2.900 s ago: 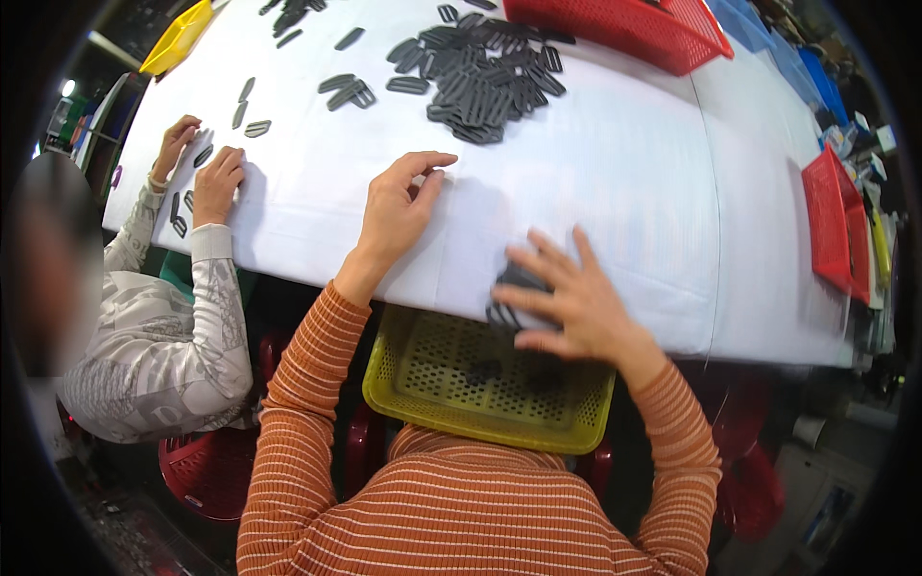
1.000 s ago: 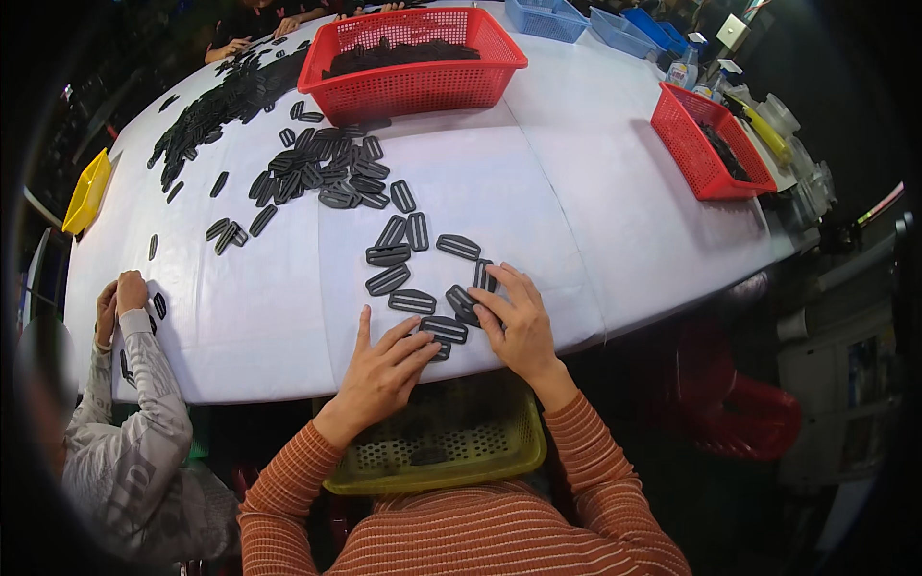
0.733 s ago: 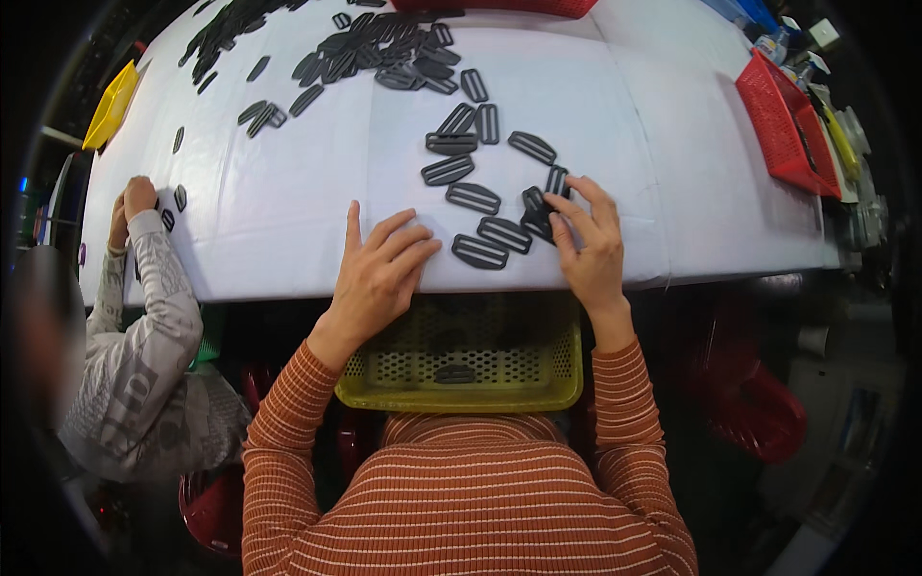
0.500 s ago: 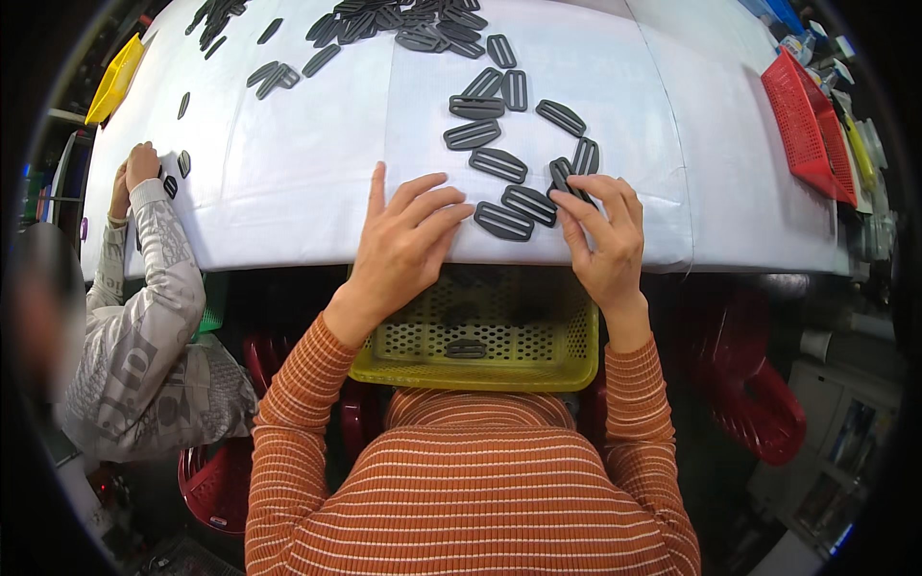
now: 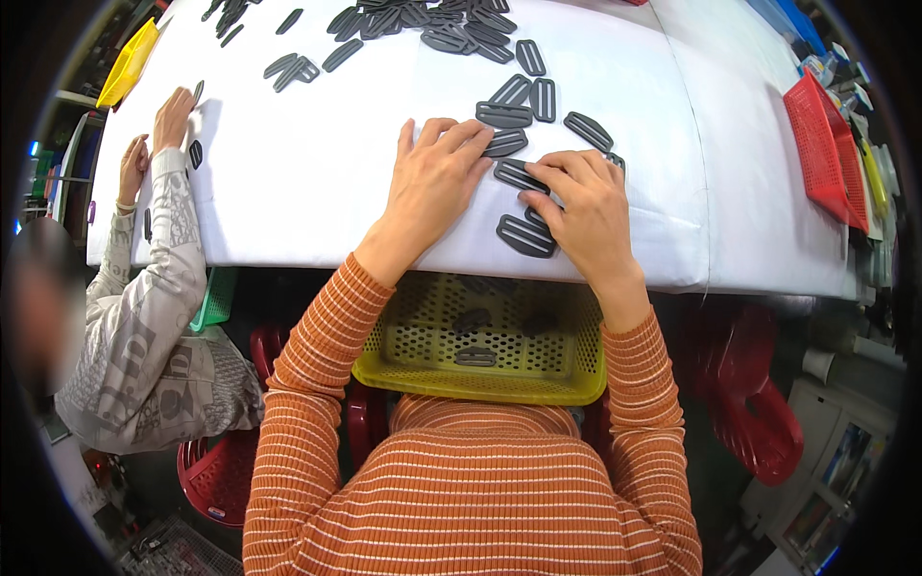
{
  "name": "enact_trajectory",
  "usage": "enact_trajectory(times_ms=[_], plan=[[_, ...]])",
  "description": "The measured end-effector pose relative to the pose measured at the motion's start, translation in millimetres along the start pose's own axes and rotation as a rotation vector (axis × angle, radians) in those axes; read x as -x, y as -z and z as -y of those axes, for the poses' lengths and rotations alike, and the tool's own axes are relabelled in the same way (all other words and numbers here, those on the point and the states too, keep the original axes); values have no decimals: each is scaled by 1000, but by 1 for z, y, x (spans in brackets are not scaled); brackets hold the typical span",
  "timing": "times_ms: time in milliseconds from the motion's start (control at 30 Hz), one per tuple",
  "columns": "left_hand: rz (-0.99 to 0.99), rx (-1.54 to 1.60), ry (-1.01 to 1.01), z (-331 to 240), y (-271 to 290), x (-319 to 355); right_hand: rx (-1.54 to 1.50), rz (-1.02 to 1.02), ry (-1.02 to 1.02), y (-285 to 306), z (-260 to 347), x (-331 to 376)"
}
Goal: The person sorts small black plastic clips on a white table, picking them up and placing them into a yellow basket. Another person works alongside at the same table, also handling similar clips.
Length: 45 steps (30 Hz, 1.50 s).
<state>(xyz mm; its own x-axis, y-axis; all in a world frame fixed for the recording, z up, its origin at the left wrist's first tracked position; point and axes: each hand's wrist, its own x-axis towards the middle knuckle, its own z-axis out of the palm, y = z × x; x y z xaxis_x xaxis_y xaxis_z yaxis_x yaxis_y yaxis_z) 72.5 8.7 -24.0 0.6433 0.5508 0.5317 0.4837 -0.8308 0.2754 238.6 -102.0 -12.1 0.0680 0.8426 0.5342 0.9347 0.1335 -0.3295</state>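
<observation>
Black slide buckles lie on the white-covered table [image 5: 317,182]. My right hand [image 5: 588,206] has thumb and index finger closed at the right end of one slide buckle [image 5: 517,175] lying on the table. Partly under that hand are another buckle [image 5: 525,236] and one more beside it. My left hand [image 5: 434,182] is open, fingers stretched out, its fingertips at the left end of a nearby buckle [image 5: 507,143]. Below the table edge, a yellow perforated basket [image 5: 480,389] sits at my lap with several buckles inside, one [image 5: 475,357] near its front wall.
A large buckle pile [image 5: 423,21] lies at the far side. On the left another person's hand [image 5: 175,117] reaches toward a few buckles. A red basket [image 5: 824,149] stands at the right edge, a yellow tray [image 5: 127,62] at far left. Red chairs [image 5: 749,403] flank me.
My left hand has moved right and forward to a buckle. My right hand has shifted left from one buckle to another. The other person's hand has reached farther forward. The view has shifted slightly.
</observation>
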Motion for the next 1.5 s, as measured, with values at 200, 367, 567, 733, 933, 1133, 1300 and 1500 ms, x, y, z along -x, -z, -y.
enact_trajectory(times_ms=[200, 367, 567, 733, 933, 1133, 1300, 1500], plan=[[38, -16, -34, 5, 8, -2, 153, 48, 100, 11, 2, -10], [332, 151, 237, 6, 37, -6, -22, 205, -63, 24, -22, -14], [29, -61, -83, 12, 8, -28, 145, 24, -29, -7, -36, -53], [162, -18, -114, 13, 17, -24, 260, -17, -36, -21, -45, -60], [-2, 75, -77, 25, 1, -46, 444, 12, 100, -18, -42, -67], [-20, 38, -94, 30, -33, -78, -135, 317, -614, 15, -27, -66], [103, 69, -6, 37, -42, -81, 21, 120, -242, -25, -77, -100], [144, 140, 0, 47, -39, -73, 399, 142, -48, -65, -98, -131]])
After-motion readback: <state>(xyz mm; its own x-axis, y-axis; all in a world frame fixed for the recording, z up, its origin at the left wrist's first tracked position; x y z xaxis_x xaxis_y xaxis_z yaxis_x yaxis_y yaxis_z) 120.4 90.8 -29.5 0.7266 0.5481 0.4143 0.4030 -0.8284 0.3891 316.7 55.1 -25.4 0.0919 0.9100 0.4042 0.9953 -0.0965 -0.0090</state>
